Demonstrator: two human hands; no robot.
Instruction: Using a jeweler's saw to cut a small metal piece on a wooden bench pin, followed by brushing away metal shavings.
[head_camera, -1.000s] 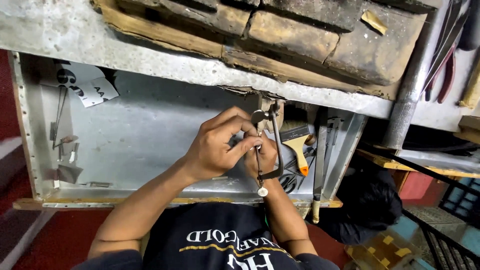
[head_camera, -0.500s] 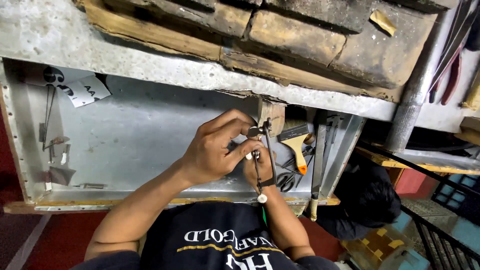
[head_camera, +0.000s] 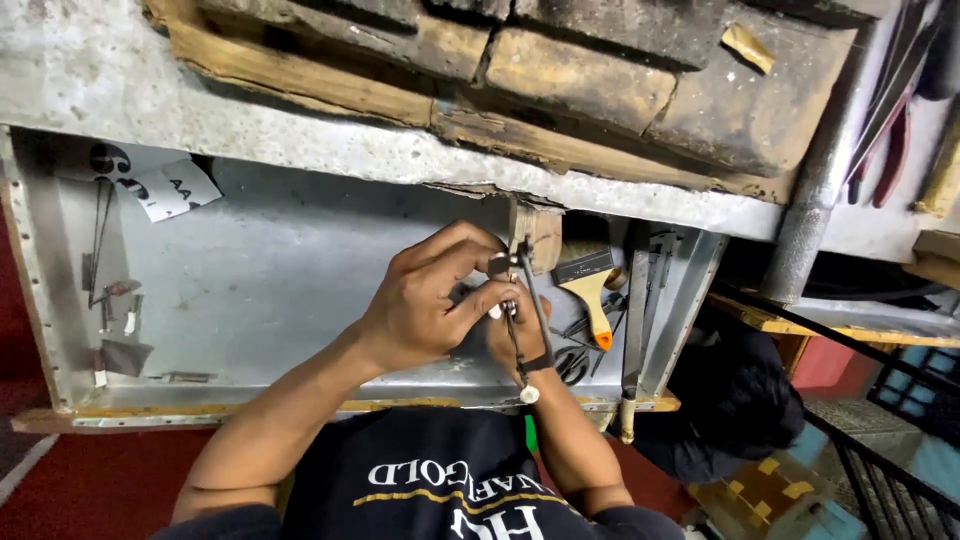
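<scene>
My left hand (head_camera: 430, 305) reaches to a small wooden peg (head_camera: 538, 235) that sticks out from the bench edge. Its fingers are pinched shut on a small piece held at the peg, too small to identify. My right hand (head_camera: 522, 340) lies just under it, mostly hidden, and grips a thin metal saw frame (head_camera: 530, 320). The frame has a dark handle with a white tip (head_camera: 528, 394) that points toward my body.
A shallow metal tray (head_camera: 250, 290) hangs under the worn wooden bench (head_camera: 560, 90). It holds a yellow-handled brush (head_camera: 592, 295), a long file (head_camera: 633, 330), scissors (head_camera: 572, 365), a paper scrap (head_camera: 170, 188) and small tools (head_camera: 112, 300). A metal pipe (head_camera: 812, 200) stands at the right.
Both hands stay at the peg. The saw frame and its white tip have shifted slightly, and the view has drifted a little.
</scene>
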